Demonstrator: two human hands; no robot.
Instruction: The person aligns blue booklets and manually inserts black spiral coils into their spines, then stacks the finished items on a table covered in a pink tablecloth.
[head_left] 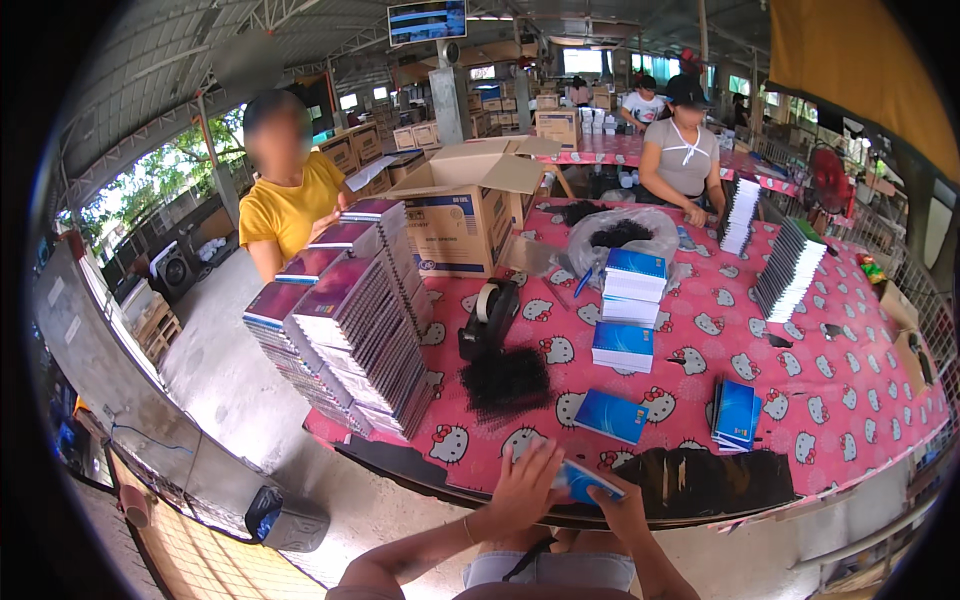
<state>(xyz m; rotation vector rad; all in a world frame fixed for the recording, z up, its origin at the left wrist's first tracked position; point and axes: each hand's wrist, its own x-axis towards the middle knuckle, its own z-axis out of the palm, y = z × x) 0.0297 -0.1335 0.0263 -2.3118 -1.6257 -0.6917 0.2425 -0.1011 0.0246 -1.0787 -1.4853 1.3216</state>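
Observation:
Both my hands are at the near edge of a table with a pink cartoon-cat cloth (800, 400). My left hand (522, 487) and my right hand (618, 497) together hold a small blue-covered notebook (585, 481) just above the table edge. A heap of black spiral bindings (507, 382) lies a little beyond my left hand. A single blue notebook (612, 415) lies flat just ahead, and a short stack of blue notebooks (736, 413) sits to the right.
Tall leaning stacks of purple-covered notebooks (350, 320) fill the table's left end. Also there: a tape dispenser (490, 315), stacked blue-and-white notebooks (628, 305), an open cardboard box (465, 215), more book piles (790, 268). A person in yellow (290, 200) and one in grey (685, 150) stand nearby.

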